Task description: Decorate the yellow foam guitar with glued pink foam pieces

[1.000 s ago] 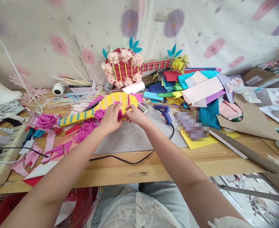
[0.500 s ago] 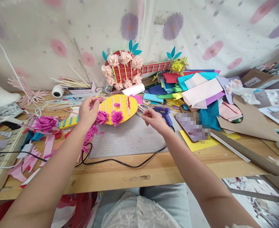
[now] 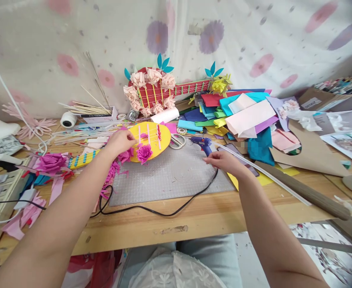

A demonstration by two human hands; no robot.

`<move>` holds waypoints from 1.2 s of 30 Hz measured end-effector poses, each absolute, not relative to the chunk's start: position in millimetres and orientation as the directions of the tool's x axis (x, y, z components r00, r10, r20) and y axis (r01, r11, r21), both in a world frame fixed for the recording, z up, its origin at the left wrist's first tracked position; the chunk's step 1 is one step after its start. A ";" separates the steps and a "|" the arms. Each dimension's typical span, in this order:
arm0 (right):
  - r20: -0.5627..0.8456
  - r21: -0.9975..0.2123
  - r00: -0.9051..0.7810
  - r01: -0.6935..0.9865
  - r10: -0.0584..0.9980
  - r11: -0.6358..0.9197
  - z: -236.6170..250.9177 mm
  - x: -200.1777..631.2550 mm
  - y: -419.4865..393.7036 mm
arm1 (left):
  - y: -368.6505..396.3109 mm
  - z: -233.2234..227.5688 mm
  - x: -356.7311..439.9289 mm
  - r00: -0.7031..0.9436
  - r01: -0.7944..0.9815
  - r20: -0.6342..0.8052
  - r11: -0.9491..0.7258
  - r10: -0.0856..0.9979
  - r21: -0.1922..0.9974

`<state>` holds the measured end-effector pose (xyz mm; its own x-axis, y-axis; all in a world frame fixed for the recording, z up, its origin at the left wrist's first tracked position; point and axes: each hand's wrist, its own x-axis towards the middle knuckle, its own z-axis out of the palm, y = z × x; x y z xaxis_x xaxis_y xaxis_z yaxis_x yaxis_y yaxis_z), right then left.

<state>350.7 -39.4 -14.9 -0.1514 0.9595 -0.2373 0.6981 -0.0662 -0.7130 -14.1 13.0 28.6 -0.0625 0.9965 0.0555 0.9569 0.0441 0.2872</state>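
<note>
A yellow paper guitar (image 3: 160,141) with pink strings lies on the grey cutting mat (image 3: 170,180). Magenta crepe-paper flowers (image 3: 144,153) decorate its lower edge. My left hand (image 3: 120,145) reaches over where the guitar's neck (image 3: 84,160) meets its body. Its fingers are pinched together against the body, and whatever they hold is hidden. At the mat's right side, my right hand (image 3: 225,162) closes around the handle end of a blue hot glue gun (image 3: 201,143). A long white glue stick (image 3: 262,170) runs back from the gun. Scissors (image 3: 177,141) rest beside the guitar.
Behind stands a red guitar (image 3: 156,92) with pale pink roses. Coloured paper sheets (image 3: 247,114) are piled at the back right. A black cord (image 3: 152,208) loops across the front of the mat. A phone (image 3: 250,164) and brown roll (image 3: 307,192) lie on the right.
My right hand has moved right, from beside the scissors to the glue gun's handle. My left hand has shifted right onto the guitar's body. The view has turned slightly.
</note>
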 end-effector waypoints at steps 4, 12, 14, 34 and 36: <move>-0.059 -0.615 0.080 0.782 0.995 -0.099 -33.3 360.1 -29.5 | 14.6 23.6 -9.8 -0.067 0.986 0.010 0.065 0.998 0.157; 0.103 -0.653 0.154 0.756 0.983 -0.050 -48.8 341.4 -12.8 | 11.9 20.9 1.6 -0.150 0.943 -0.075 0.166 0.986 0.288; 0.068 -0.640 0.144 0.765 0.987 -0.067 -47.2 336.4 -10.2 | 10.4 19.2 -1.0 -0.153 0.922 -0.053 0.161 0.987 0.353; -0.085 -0.928 -0.210 0.372 0.974 0.000 -15.8 327.3 -25.4 | -90.1 -56.6 123.4 -0.116 -0.031 -0.168 0.165 0.979 0.986; -0.152 -0.891 -0.277 0.454 0.949 -0.010 -8.1 328.2 -32.2 | -84.4 -62.6 125.6 -0.142 -0.098 -0.219 0.206 0.965 0.974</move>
<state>328.2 -32.2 -8.1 -0.2766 0.9489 -0.1516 0.4536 -0.0102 -0.8912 125.6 -84.4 -62.6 -0.1425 0.9653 -0.2188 -0.0978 0.2062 0.9736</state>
